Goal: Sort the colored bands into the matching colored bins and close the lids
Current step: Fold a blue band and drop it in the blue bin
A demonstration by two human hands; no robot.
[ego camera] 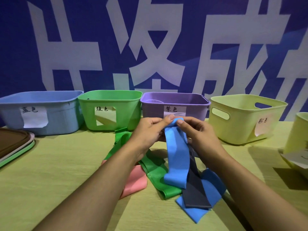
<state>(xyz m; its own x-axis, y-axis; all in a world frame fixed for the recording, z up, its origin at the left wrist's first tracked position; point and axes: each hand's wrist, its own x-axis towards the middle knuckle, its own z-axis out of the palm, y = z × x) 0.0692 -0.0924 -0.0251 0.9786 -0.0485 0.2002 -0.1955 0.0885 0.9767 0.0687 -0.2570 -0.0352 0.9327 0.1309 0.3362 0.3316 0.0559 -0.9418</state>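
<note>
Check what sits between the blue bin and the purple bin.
The green bin, lid off, stands between the blue bin and purple bin in the head view.

Yellow-green tablecloth (50, 180) — blue banner (83, 47) behind, white characters.

Blue band (177, 157) hangs lifted above green (155, 170), pink (135, 179), grey bands (195, 185).

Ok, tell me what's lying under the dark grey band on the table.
A second blue band lies under the dark grey band, sticking out around its near end. Whatever sits beneath the grey band's far end is hidden by the right hand.
</note>
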